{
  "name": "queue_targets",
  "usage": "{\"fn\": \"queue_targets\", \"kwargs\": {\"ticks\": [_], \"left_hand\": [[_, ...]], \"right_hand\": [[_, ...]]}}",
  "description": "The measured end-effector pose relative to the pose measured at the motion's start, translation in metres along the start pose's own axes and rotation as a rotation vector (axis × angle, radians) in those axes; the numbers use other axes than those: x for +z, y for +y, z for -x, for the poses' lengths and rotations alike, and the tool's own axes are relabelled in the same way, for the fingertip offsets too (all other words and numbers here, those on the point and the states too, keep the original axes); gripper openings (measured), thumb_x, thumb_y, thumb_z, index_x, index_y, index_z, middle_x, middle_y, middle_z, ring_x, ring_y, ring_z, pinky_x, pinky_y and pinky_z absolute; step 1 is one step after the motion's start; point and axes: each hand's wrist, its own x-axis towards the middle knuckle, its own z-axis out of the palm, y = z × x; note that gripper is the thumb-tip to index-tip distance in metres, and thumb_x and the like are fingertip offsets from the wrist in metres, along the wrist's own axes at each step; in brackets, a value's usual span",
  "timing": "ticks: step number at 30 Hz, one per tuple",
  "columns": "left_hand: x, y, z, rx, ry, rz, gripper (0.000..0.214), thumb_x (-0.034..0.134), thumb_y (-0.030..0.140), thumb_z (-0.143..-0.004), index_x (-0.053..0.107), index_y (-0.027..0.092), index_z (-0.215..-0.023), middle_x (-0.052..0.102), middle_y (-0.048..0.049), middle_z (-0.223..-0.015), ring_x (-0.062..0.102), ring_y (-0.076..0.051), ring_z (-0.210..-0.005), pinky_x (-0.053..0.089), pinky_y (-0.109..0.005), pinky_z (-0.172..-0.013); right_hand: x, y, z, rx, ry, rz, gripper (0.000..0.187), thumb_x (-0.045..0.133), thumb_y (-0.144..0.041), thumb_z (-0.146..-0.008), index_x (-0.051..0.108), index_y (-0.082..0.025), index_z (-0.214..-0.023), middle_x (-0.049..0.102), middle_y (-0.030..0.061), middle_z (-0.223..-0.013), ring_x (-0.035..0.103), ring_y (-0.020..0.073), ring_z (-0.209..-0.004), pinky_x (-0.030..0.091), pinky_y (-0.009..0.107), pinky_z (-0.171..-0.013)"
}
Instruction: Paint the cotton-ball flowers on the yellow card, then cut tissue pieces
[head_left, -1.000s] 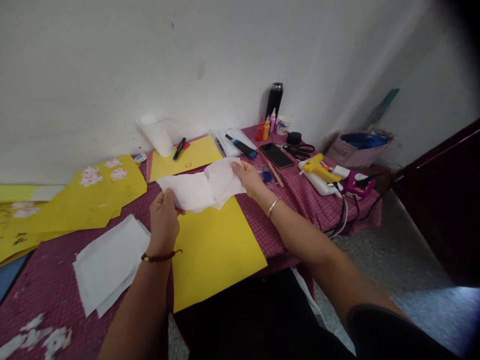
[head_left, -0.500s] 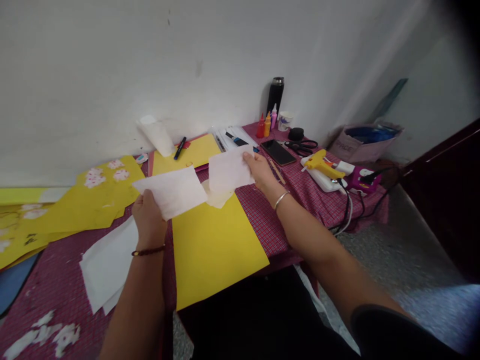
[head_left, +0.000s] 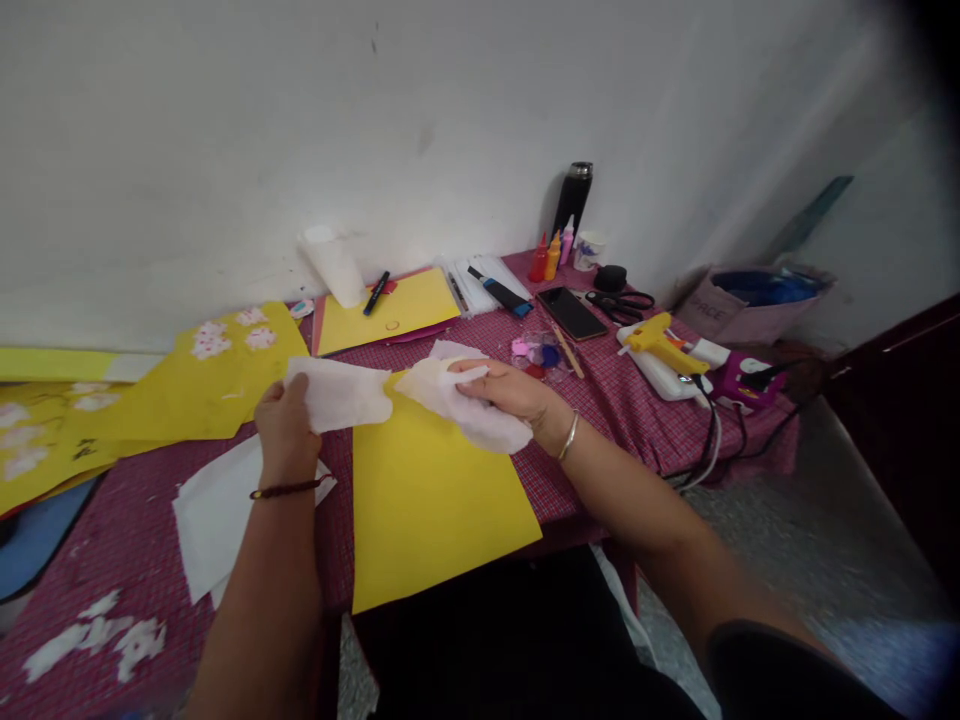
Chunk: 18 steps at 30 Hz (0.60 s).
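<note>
My left hand (head_left: 283, 430) is closed on a white tissue sheet (head_left: 341, 393) held just above the table. My right hand (head_left: 504, 391) grips a second, crumpled piece of white tissue (head_left: 487, 428) beside it. Both pieces hang over the top edge of a large yellow paper sheet (head_left: 431, 510) lying on the maroon checked tablecloth (head_left: 592, 420). A stack of white sheets (head_left: 217, 510) lies under my left wrist.
Yellow sheets with white flower cut-outs (head_left: 217, 375) lie at left. At the back stand a black flask (head_left: 571, 200), small paint bottles (head_left: 551, 258), a marker (head_left: 376, 292), a phone (head_left: 571, 312) and scissors (head_left: 621, 300). A yellow glue gun (head_left: 658, 340) with cables sits at right.
The tissue has come apart into two pieces, one in each hand. Since half a second ago my right hand has dropped toward me and crumpled its piece; my left piece has drooped.
</note>
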Motion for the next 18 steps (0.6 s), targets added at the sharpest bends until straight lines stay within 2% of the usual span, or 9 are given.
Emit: {"fn": "queue_targets", "kwargs": {"ticks": [3, 6, 9, 11, 13, 15, 17, 18], "left_hand": [[0.000, -0.007, -0.004, 0.013, -0.012, 0.040, 0.011, 0.065, 0.018, -0.068, 0.056, 0.015, -0.073, 0.059, 0.0039, -0.064, 0.054, -0.009, -0.054, 0.044, -0.020, -0.052], [-0.001, -0.008, -0.006, 0.038, -0.003, 0.067, 0.012, 0.066, 0.015, -0.067, 0.060, 0.013, -0.077, 0.062, 0.0026, -0.067, 0.056, -0.009, -0.057, 0.048, -0.021, -0.056], [-0.001, -0.008, -0.006, 0.060, 0.020, 0.070, 0.012, 0.065, 0.014, -0.067, 0.060, 0.012, -0.077, 0.063, 0.0023, -0.068, 0.058, -0.010, -0.059, 0.050, -0.023, -0.059], [0.000, -0.008, -0.006, 0.048, 0.004, 0.062, 0.012, 0.065, 0.014, -0.067, 0.058, 0.013, -0.077, 0.063, 0.0024, -0.068, 0.058, -0.010, -0.061, 0.049, -0.023, -0.058], [0.000, -0.009, -0.006, 0.030, -0.009, 0.048, 0.014, 0.067, 0.012, -0.066, 0.056, 0.013, -0.076, 0.063, 0.0023, -0.069, 0.057, -0.011, -0.062, 0.048, -0.023, -0.058], [0.000, -0.010, -0.006, 0.018, -0.025, 0.034, 0.017, 0.068, 0.013, -0.067, 0.055, 0.014, -0.077, 0.062, 0.0020, -0.070, 0.057, -0.011, -0.063, 0.049, -0.024, -0.059], [0.000, -0.012, -0.006, 0.043, -0.043, 0.000, 0.017, 0.068, 0.016, -0.068, 0.054, 0.014, -0.078, 0.060, 0.0020, -0.071, 0.056, -0.011, -0.064, 0.049, -0.026, -0.062], [0.000, -0.013, -0.006, 0.065, -0.049, -0.021, 0.017, 0.068, 0.018, -0.069, 0.054, 0.015, -0.078, 0.059, 0.0024, -0.071, 0.055, -0.011, -0.064, 0.049, -0.026, -0.062]], "right_hand": [[0.002, 0.002, -0.002, 0.063, -0.127, 0.025, 0.030, 0.073, -0.042, -0.072, 0.061, -0.017, -0.081, 0.063, -0.0010, -0.067, 0.055, 0.0097, -0.051, 0.042, 0.020, -0.047], [-0.006, 0.006, -0.013, 0.118, -0.139, 0.155, 0.025, 0.064, -0.040, -0.080, 0.058, -0.017, -0.084, 0.062, -0.0016, -0.068, 0.054, 0.0092, -0.050, 0.041, 0.020, -0.047], [-0.020, 0.013, -0.025, 0.055, -0.036, 0.575, 0.014, 0.056, -0.029, -0.084, 0.059, -0.016, -0.085, 0.064, 0.0006, -0.074, 0.058, 0.0116, -0.062, 0.041, 0.021, -0.055], [-0.029, 0.018, -0.031, -0.021, 0.043, 0.955, 0.009, 0.056, -0.022, -0.083, 0.061, -0.015, -0.081, 0.066, 0.0035, -0.077, 0.060, 0.0145, -0.072, 0.040, 0.023, -0.062], [-0.037, 0.021, -0.034, -0.099, 0.119, 1.210, 0.009, 0.058, -0.018, -0.081, 0.064, -0.015, -0.085, 0.068, 0.0065, -0.086, 0.060, 0.0173, -0.080, 0.040, 0.026, -0.070], [-0.041, 0.021, -0.035, -0.208, 0.219, 1.245, 0.021, 0.058, -0.016, -0.081, 0.065, -0.015, -0.100, 0.068, 0.0087, -0.099, 0.060, 0.0182, -0.087, 0.042, 0.028, -0.077], [-0.041, 0.019, -0.034, -0.343, 0.324, 1.134, 0.028, 0.057, -0.015, -0.082, 0.063, -0.015, -0.109, 0.066, 0.0094, -0.106, 0.060, 0.0172, -0.091, 0.043, 0.029, -0.082], [-0.039, 0.017, -0.034, -0.396, 0.365, 1.055, 0.027, 0.056, -0.015, -0.083, 0.063, -0.014, -0.108, 0.066, 0.0092, -0.105, 0.060, 0.0166, -0.091, 0.043, 0.029, -0.082]]}}
